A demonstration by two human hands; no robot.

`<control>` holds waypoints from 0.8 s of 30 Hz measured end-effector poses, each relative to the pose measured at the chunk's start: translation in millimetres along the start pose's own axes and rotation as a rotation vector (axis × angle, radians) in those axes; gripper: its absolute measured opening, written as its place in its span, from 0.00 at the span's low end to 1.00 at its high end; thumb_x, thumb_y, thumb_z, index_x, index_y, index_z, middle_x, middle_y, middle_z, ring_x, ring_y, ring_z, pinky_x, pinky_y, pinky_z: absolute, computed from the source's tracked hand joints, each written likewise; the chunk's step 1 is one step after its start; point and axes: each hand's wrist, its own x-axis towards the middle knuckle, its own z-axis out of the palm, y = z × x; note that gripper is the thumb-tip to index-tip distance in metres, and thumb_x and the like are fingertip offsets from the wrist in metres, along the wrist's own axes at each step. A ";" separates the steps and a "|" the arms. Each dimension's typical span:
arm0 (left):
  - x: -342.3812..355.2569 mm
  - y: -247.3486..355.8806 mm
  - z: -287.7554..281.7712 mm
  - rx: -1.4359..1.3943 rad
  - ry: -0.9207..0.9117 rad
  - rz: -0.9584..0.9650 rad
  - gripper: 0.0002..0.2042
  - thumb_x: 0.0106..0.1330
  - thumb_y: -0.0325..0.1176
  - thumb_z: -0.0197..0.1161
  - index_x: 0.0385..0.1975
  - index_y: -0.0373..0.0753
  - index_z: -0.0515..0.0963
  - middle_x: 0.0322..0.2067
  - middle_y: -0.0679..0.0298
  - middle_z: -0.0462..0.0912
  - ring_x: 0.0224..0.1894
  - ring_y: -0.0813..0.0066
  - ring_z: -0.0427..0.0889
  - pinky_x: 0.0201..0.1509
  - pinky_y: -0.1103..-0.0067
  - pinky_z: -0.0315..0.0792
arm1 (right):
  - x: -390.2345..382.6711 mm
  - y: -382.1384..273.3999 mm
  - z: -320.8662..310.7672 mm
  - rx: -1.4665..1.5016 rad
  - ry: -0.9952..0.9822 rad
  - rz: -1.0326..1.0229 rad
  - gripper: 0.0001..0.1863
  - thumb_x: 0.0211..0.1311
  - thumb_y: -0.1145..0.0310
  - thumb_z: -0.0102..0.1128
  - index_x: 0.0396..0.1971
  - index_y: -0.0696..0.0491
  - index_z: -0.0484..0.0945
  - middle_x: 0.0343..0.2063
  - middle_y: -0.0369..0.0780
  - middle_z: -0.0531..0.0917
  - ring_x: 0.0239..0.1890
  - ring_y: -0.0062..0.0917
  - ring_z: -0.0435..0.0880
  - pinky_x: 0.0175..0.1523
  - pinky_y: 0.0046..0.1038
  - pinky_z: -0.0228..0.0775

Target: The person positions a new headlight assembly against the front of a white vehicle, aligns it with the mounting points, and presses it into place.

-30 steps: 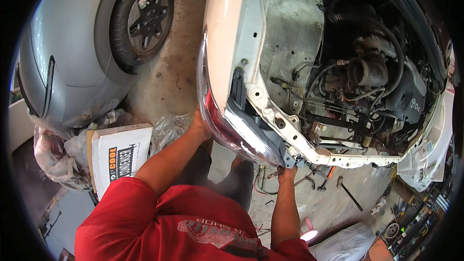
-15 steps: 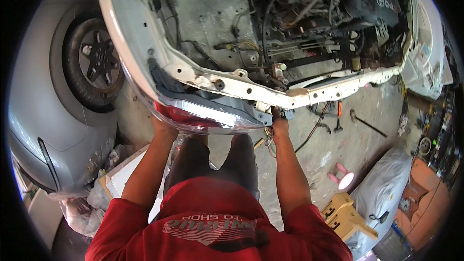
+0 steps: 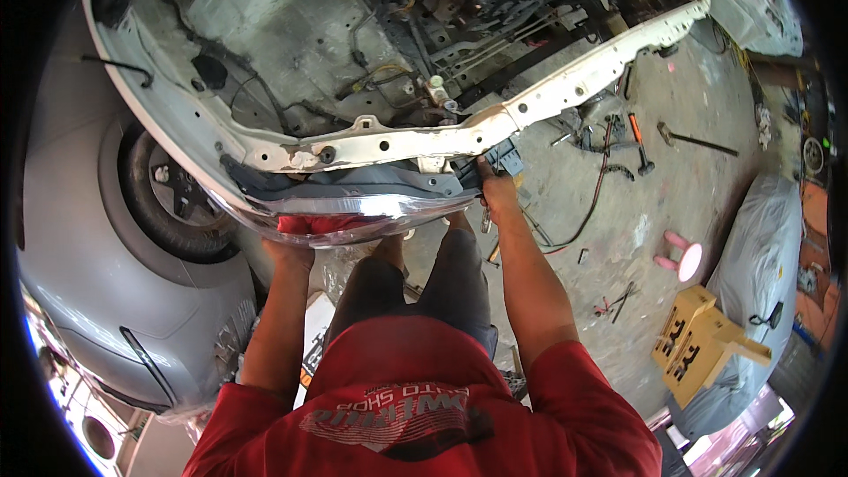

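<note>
A car headlight (image 3: 375, 207) with a clear, glossy lens and dark housing lies along the front left corner of a car with an exposed engine bay. My left hand (image 3: 290, 252) holds the lens side at its left end, its fingers mostly hidden beneath. At the inner right end, my right hand (image 3: 496, 189) grips the headlight beside a grey bracket (image 3: 503, 159), thumb up near the panel. The cream metal front panel (image 3: 415, 143), pierced with several holes, runs just above the headlight. Whether the headlight is seated against it I cannot tell.
A silver car (image 3: 106, 247) with an exposed wheel (image 3: 172, 203) stands close on the left. Across the concrete floor at right lie a hammer (image 3: 698, 140), an orange-handled tool (image 3: 638, 137) and cables. Farther right are a pink stool (image 3: 682, 256), a cardboard box (image 3: 693, 344) and a plastic-wrapped part (image 3: 751, 256).
The view has shifted and turned, so the engine bay sits higher and farther left, and more floor shows at right. Both hands keep their hold on the headlight at the car's corner.
</note>
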 end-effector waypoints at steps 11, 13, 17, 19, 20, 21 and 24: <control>-9.7 7.7 19.0 0.045 -0.057 -0.026 0.29 0.72 0.56 0.40 0.65 0.45 0.69 0.65 0.54 0.70 0.66 0.46 0.68 0.71 0.48 0.62 | -17.8 43.2 -22.7 0.324 -0.135 -0.092 0.35 0.63 0.55 0.68 0.65 0.56 0.68 0.43 0.46 0.84 0.36 0.27 0.84 0.41 0.28 0.75; -26.1 4.4 36.8 0.068 -0.043 -0.039 0.27 0.73 0.54 0.41 0.63 0.44 0.70 0.63 0.54 0.72 0.64 0.45 0.71 0.69 0.47 0.64 | -4.8 59.6 -17.8 0.185 -0.043 -0.188 0.39 0.63 0.54 0.68 0.68 0.57 0.65 0.46 0.47 0.84 0.41 0.31 0.85 0.47 0.30 0.75; 2.1 16.0 -1.1 0.093 -0.092 -0.056 0.28 0.72 0.56 0.41 0.63 0.45 0.70 0.64 0.54 0.71 0.65 0.46 0.70 0.70 0.45 0.62 | -8.6 44.8 -5.8 0.225 -0.030 -0.271 0.41 0.63 0.54 0.67 0.70 0.59 0.63 0.48 0.48 0.83 0.46 0.31 0.83 0.51 0.30 0.74; 3.6 21.2 -7.2 0.090 -0.209 -0.083 0.29 0.73 0.57 0.41 0.64 0.45 0.69 0.65 0.54 0.69 0.67 0.47 0.68 0.70 0.45 0.61 | -22.1 37.1 -7.3 0.282 -0.068 -0.228 0.42 0.63 0.54 0.67 0.71 0.60 0.60 0.52 0.50 0.82 0.47 0.31 0.82 0.54 0.30 0.73; 1.9 19.9 -3.1 0.105 -0.175 -0.098 0.29 0.73 0.57 0.40 0.65 0.45 0.68 0.66 0.55 0.68 0.67 0.47 0.67 0.70 0.46 0.60 | -21.6 37.5 -10.8 0.283 -0.073 -0.230 0.43 0.63 0.54 0.66 0.71 0.60 0.60 0.52 0.50 0.81 0.47 0.31 0.82 0.53 0.29 0.73; -0.2 18.6 0.4 0.118 -0.140 -0.111 0.29 0.73 0.57 0.40 0.66 0.45 0.68 0.66 0.55 0.67 0.68 0.47 0.66 0.71 0.46 0.60 | -21.4 37.9 -13.4 0.284 -0.079 -0.233 0.43 0.64 0.54 0.66 0.71 0.61 0.59 0.53 0.51 0.81 0.48 0.31 0.82 0.53 0.29 0.73; -4.5 15.6 10.3 0.139 -0.107 -0.085 0.29 0.74 0.54 0.39 0.66 0.43 0.67 0.67 0.55 0.67 0.68 0.48 0.66 0.71 0.48 0.60 | -14.5 46.8 -11.0 0.289 -0.002 -0.253 0.35 0.66 0.57 0.66 0.67 0.59 0.67 0.40 0.41 0.83 0.38 0.24 0.79 0.43 0.28 0.72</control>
